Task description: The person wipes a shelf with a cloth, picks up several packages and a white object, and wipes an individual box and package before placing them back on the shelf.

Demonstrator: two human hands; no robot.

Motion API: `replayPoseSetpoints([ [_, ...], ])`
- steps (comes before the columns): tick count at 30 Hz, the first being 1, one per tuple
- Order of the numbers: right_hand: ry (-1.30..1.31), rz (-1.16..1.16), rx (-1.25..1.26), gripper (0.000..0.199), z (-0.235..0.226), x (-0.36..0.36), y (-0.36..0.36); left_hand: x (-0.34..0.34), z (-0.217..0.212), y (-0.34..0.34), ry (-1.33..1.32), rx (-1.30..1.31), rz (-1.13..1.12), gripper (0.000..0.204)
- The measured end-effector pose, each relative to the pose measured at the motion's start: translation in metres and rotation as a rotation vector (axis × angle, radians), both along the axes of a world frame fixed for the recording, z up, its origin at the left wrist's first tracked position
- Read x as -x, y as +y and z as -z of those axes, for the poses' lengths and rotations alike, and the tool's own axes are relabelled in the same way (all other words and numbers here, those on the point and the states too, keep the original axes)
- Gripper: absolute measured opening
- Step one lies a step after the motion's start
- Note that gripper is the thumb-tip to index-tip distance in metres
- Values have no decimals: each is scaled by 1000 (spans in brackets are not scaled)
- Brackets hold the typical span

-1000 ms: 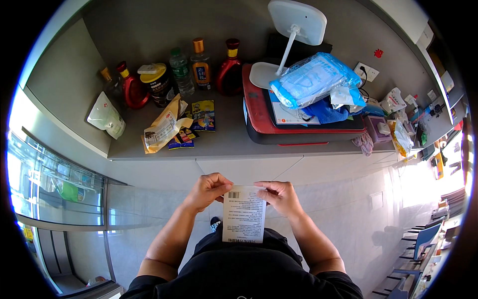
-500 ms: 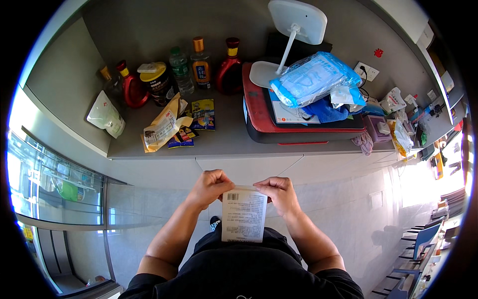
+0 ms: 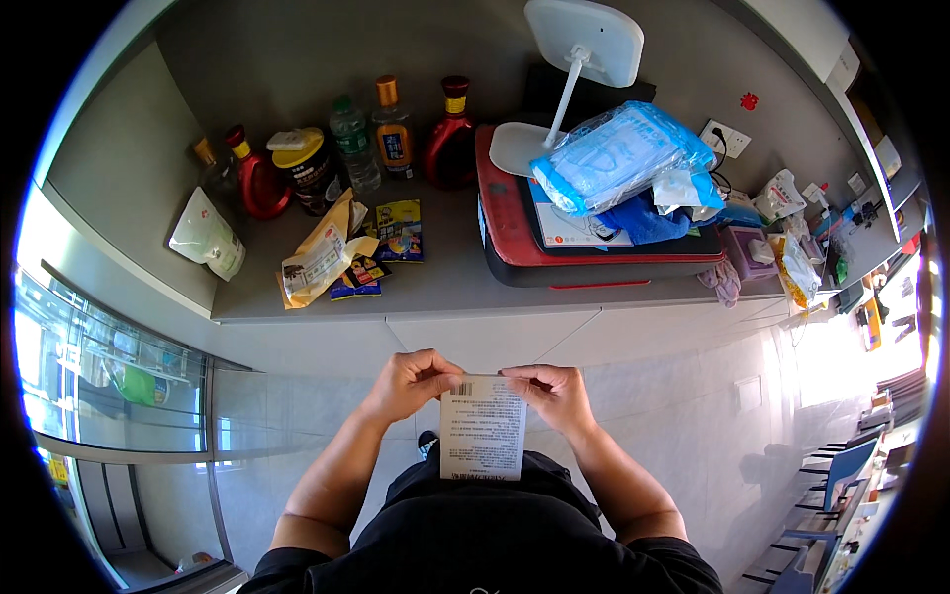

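Observation:
A flat, pale printed packet (image 3: 482, 436) with a barcode and dense rows of text hangs upright in front of my waist. At its upper left corner, my left hand (image 3: 418, 384) pinches the edge between thumb and fingers. My right hand (image 3: 550, 393) grips the upper right corner the same way, its thumb lying over the front. The fingers behind the packet are partly hidden. Between the two hands the top edge looks straight and level.
Ahead is a shelf (image 3: 445, 294) bearing bottles, a paper pouch (image 3: 322, 259) and small packets (image 3: 400, 231). To its right, a red-and-black printer (image 3: 594, 272) carries a blue plastic-wrapped pack (image 3: 618, 153) and a white stand mirror (image 3: 584, 45). Chairs (image 3: 846, 470) stand far right.
Both hands have come slightly lower along the packet's top edge. The right thumb now covers more of its front. The view has shifted a little.

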State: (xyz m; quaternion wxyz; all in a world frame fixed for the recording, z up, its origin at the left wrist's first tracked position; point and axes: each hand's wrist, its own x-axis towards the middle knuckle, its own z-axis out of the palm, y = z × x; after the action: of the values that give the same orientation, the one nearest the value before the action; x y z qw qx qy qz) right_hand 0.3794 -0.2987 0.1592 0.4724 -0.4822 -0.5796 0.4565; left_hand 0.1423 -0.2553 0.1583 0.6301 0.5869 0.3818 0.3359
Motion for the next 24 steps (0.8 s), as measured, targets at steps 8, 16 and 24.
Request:
replayPoseSetpoints([
  [8, 131, -22, 227, 17, 2, 0, 1, -8, 22, -15, -205, 17, -103, 11],
  [16, 281, 261, 101, 20, -43, 40, 65, 2, -23, 20, -627, 206, -420, 58],
  [24, 481, 507, 107, 23, -2, 89, 77, 6, 13, -1, -714, 381, -744, 54],
])
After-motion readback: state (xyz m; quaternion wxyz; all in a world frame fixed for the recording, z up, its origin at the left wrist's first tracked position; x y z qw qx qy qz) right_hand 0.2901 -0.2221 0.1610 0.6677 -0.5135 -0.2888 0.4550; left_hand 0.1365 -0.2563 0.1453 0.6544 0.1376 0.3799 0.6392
